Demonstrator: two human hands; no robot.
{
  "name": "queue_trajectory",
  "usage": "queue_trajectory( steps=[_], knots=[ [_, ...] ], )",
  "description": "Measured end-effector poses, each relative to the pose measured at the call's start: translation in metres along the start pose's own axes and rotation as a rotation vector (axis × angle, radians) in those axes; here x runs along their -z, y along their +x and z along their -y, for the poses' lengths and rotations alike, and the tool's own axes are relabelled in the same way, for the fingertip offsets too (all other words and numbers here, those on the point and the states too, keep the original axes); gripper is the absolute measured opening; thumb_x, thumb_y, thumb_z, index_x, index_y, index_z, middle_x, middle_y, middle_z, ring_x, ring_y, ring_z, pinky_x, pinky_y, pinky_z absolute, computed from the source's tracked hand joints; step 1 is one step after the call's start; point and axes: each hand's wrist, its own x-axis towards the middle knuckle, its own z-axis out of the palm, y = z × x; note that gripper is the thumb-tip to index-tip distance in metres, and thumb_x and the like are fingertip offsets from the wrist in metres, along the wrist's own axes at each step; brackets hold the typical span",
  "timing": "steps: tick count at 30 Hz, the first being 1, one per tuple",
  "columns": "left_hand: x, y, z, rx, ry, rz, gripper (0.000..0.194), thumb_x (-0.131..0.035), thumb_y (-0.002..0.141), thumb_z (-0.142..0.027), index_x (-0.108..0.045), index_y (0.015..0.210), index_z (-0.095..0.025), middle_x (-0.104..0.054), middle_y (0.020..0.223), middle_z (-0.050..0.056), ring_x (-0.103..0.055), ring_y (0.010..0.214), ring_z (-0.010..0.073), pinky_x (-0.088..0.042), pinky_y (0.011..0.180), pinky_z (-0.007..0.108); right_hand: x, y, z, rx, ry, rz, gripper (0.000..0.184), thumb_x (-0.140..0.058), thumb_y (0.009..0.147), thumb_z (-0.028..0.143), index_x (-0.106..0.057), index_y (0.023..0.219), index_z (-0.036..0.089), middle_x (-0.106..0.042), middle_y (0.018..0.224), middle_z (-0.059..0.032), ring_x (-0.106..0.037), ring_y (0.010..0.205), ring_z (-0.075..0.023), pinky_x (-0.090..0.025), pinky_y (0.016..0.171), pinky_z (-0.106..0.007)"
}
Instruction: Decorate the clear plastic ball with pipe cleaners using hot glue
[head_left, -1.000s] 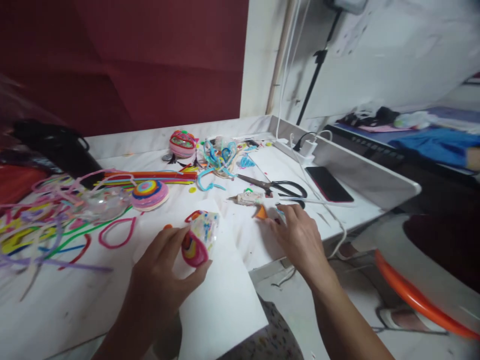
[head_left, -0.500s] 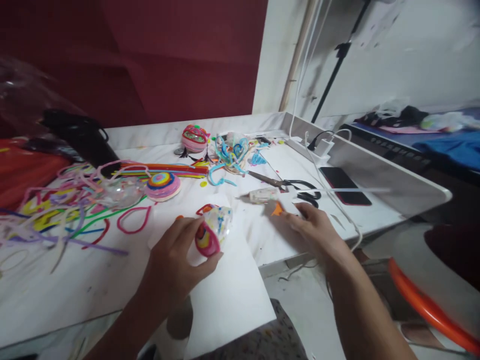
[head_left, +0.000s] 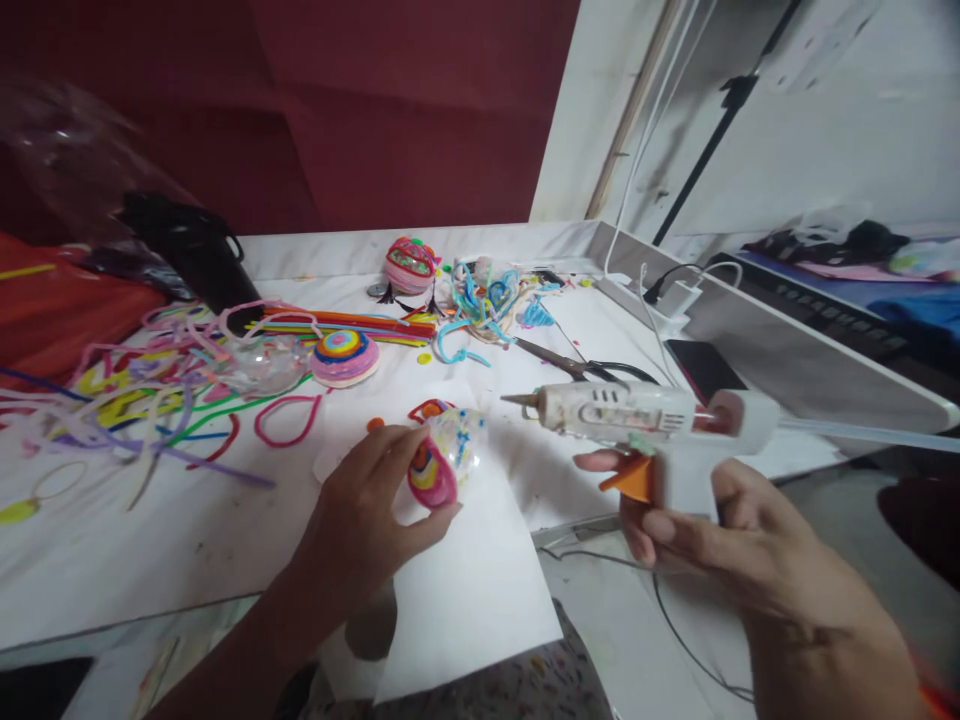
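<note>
My left hand [head_left: 367, 500] is closed round a clear plastic ball [head_left: 459, 440] with blue and yellow bits and a pink, yellow and orange coiled edge. The ball is held over a white sheet of paper [head_left: 480, 590] at the table's front edge. In my right hand [head_left: 720, 530] a white hot glue gun [head_left: 615, 410] is raised off the table, its metal nozzle toward the ball, some way apart from it. A clear glue stick [head_left: 862, 432] sticks out of the gun's back. My fingers wrap its handle beside the orange trigger [head_left: 630, 480].
Pipe cleaners [head_left: 150, 420] in many colours lie tangled on the left near a black bottle [head_left: 187, 250]. A coiled striped dome [head_left: 345, 358] and a decorated pink ball [head_left: 411, 265] stand behind. Black-handled scissors [head_left: 555, 358], a phone [head_left: 705, 370] and a white charger [head_left: 679, 300] are on the right.
My right hand has taken hold of the glue gun and lifted it off the table toward me. My left hand still holds the ball. The view has shifted slightly.
</note>
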Motion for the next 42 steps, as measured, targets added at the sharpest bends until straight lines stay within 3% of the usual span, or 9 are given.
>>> queue_trajectory(
  steps=[2, 6, 12, 17, 24, 32, 42],
  knots=[
    [0.0, 0.0, 0.0, -0.001, 0.0, 0.006, 0.048, -0.071, 0.074, -0.026, -0.055, 0.118, -0.018, -0.065, 0.109, 0.01, -0.067, 0.101, 0.0261, -0.058, 0.087, 0.038, -0.003, -0.003, 0.001, -0.044, 0.016, 0.043, 0.033, -0.077, 0.069, 0.046, -0.054, 0.059, 0.023, -0.06, 0.053, -0.0041, -0.049, 0.049, -0.017, -0.035, 0.045, -0.031],
    [-0.002, -0.001, 0.003, -0.018, -0.003, -0.017, 0.05, -0.072, 0.073, -0.026, -0.056, 0.119, -0.017, -0.066, 0.108, 0.011, -0.066, 0.1, 0.0261, -0.058, 0.088, 0.037, -0.008, -0.006, 0.003, -0.105, -0.053, -0.059, 0.053, -0.078, 0.065, 0.056, -0.038, 0.052, 0.024, -0.059, 0.051, -0.002, -0.054, 0.055, -0.0185, -0.039, 0.051, -0.032],
    [-0.002, -0.001, 0.003, -0.033, 0.003, -0.006, 0.05, -0.072, 0.074, -0.026, -0.054, 0.119, -0.015, -0.065, 0.109, 0.012, -0.065, 0.102, 0.0249, -0.056, 0.09, 0.035, -0.015, -0.005, 0.01, -0.045, -0.202, 0.005, 0.053, -0.072, 0.071, 0.058, -0.041, 0.047, 0.023, -0.058, 0.052, -0.0013, -0.05, 0.05, -0.0142, -0.035, 0.044, -0.027],
    [-0.002, -0.002, 0.002, -0.023, 0.011, -0.006, 0.048, -0.07, 0.075, -0.026, -0.053, 0.12, -0.016, -0.065, 0.109, 0.012, -0.065, 0.102, 0.0246, -0.056, 0.089, 0.036, -0.013, 0.004, 0.016, 0.11, -0.393, 0.079, 0.052, -0.072, 0.075, 0.048, -0.039, 0.043, 0.022, -0.044, 0.045, 0.0019, -0.036, 0.041, -0.0095, -0.026, 0.035, -0.024],
    [-0.002, -0.003, 0.001, -0.023, 0.013, 0.0, 0.049, -0.07, 0.076, -0.028, -0.053, 0.119, -0.014, -0.064, 0.108, 0.012, -0.064, 0.103, 0.0255, -0.056, 0.09, 0.037, -0.019, 0.007, 0.026, 0.169, -0.413, 0.146, 0.042, -0.066, 0.082, 0.046, -0.05, 0.05, 0.023, -0.034, 0.043, 0.0046, -0.023, 0.038, -0.008, -0.017, 0.032, -0.024],
    [-0.003, -0.003, 0.002, -0.031, 0.015, -0.013, 0.048, -0.071, 0.075, -0.028, -0.055, 0.118, -0.015, -0.065, 0.108, 0.012, -0.065, 0.103, 0.0254, -0.056, 0.091, 0.037, -0.021, 0.01, 0.032, 0.198, -0.438, 0.217, 0.029, -0.062, 0.086, 0.041, -0.062, 0.064, 0.022, -0.045, 0.051, 0.0027, -0.037, 0.044, -0.01, -0.028, 0.036, -0.022],
    [-0.001, -0.002, 0.001, -0.044, 0.045, -0.013, 0.043, -0.068, 0.079, -0.03, -0.057, 0.116, -0.013, -0.066, 0.108, 0.012, -0.065, 0.103, 0.0239, -0.055, 0.092, 0.034, -0.015, 0.004, 0.031, 0.082, -0.589, 0.279, 0.032, -0.054, 0.091, 0.05, -0.062, 0.079, 0.021, -0.059, 0.07, -0.0007, -0.054, 0.063, -0.0137, -0.043, 0.05, -0.021]
  ],
)
